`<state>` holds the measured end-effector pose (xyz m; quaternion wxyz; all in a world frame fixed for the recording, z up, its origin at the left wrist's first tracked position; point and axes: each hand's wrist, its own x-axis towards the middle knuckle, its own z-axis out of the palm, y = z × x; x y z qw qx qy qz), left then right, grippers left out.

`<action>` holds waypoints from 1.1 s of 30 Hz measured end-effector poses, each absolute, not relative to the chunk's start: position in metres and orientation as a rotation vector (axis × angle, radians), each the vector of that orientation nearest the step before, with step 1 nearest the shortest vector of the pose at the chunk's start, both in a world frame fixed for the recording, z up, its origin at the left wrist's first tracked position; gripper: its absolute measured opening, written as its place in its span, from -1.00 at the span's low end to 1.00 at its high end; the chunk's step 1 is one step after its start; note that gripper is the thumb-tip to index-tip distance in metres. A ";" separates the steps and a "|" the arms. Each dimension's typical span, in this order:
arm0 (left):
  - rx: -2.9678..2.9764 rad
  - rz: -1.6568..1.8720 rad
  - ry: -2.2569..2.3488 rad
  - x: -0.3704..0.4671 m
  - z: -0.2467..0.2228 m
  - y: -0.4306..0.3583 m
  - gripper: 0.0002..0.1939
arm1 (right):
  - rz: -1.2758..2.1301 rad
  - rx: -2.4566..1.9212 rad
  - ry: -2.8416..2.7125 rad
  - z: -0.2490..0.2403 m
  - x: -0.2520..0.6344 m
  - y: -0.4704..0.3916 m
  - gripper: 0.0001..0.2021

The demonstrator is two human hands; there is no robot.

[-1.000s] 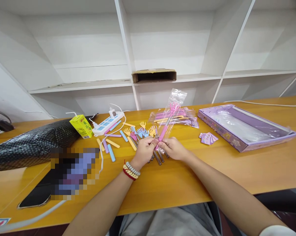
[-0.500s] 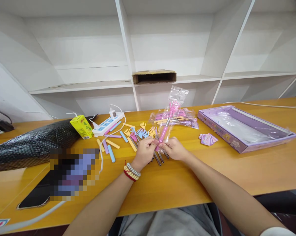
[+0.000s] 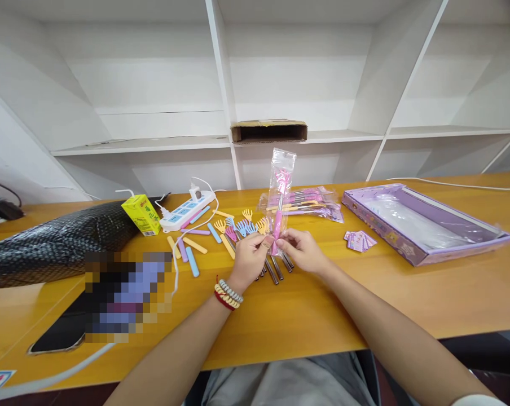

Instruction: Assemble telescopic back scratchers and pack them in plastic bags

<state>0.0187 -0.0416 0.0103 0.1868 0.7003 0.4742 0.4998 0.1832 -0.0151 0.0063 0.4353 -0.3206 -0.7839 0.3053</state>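
Note:
Both hands pinch the lower end of a clear plastic bag [image 3: 284,160] with a pink hand-shaped scratcher [image 3: 279,208] inside, standing nearly upright. My left hand [image 3: 250,256] grips it from the left, and my right hand [image 3: 301,251] from the right. Just behind my left hand lie loose yellow, blue and pink scratcher heads [image 3: 247,215] with metal rods [image 3: 271,272]. Coloured handle tubes [image 3: 192,262] are scattered left of them. Bagged scratchers [image 3: 322,203] form a pile behind the held one.
An open purple box [image 3: 424,258] with plastic bags inside stands right, small purple cards [image 3: 359,241] beside it. Leftward are a power strip [image 3: 187,212], a yellow drink carton [image 3: 141,215], a black wrapped bundle [image 3: 60,242] and a partly blurred dark device [image 3: 62,324]. White shelves hold a cardboard box [image 3: 269,132].
The bagged pink scratcher has swung from a rightward tilt to nearly upright, its top moving left. Both hands still hold its lower end, with my right hand's fingers slightly shifted.

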 end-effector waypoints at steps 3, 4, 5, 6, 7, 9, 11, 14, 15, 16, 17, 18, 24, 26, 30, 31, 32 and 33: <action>1.882 1.353 1.219 0.018 0.011 -0.041 -0.63 | 0.741 -0.778 -1.957 0.006 0.183 -0.014 -0.76; 1.833 1.320 1.163 0.017 0.012 -0.041 -0.64 | 0.740 -0.773 -1.968 0.006 0.184 -0.014 -0.77; 1.780 1.280 1.106 0.017 0.013 -0.040 -0.66 | 0.743 -0.770 -1.984 0.007 0.184 -0.014 -0.77; 1.729 1.238 1.055 0.016 0.014 -0.040 -0.68 | 0.747 -0.767 -2.000 0.008 0.185 -0.014 -0.77; 1.683 1.198 1.015 0.016 0.015 -0.040 -0.70 | 0.753 -0.763 -2.017 0.009 0.186 -0.014 -0.77; 1.617 1.150 0.978 0.015 0.015 -0.039 -0.72 | 0.765 -0.758 -2.046 0.009 0.187 -0.014 -0.77; 1.590 1.126 0.982 0.015 0.014 -0.038 -0.70 | 0.778 -0.765 -2.067 0.009 0.187 -0.014 -0.77; 1.599 1.086 1.007 0.015 0.011 -0.035 -0.69 | 0.801 -0.795 -2.084 0.006 0.189 -0.012 -0.74; 1.609 1.079 1.016 0.015 0.010 -0.035 -0.69 | 0.810 -0.804 -2.091 0.005 0.189 -0.011 -0.72; 1.618 1.078 1.023 0.015 0.009 -0.034 -0.70 | 0.820 -0.811 -2.099 0.005 0.190 -0.010 -0.71; 1.625 1.078 1.028 0.015 0.008 -0.033 -0.70 | 0.832 -0.817 -2.111 0.004 0.191 -0.009 -0.69; 1.628 1.071 1.032 0.014 0.007 -0.032 -0.71 | 0.845 -0.824 -2.123 0.004 0.191 -0.008 -0.68; 1.601 1.030 1.039 0.011 0.006 -0.030 -0.68 | 0.876 -0.869 -2.147 0.003 0.191 -0.008 -0.64; 1.582 1.038 1.023 0.011 0.006 -0.030 -0.66 | 0.883 -0.868 -2.149 0.004 0.190 -0.008 -0.64; 1.538 1.036 1.048 0.011 0.006 -0.028 -0.67 | 0.926 -0.846 -2.155 0.006 0.191 -0.009 -0.65; 1.526 1.060 1.069 0.010 0.006 -0.028 -0.69 | 0.941 -0.848 -2.155 0.006 0.191 -0.009 -0.66; 1.511 1.095 1.094 0.010 0.007 -0.027 -0.70 | 0.954 -0.855 -2.154 0.005 0.192 -0.008 -0.67; 1.490 1.136 1.118 0.009 0.007 -0.026 -0.70 | 0.961 -0.866 -2.154 0.005 0.193 -0.008 -0.68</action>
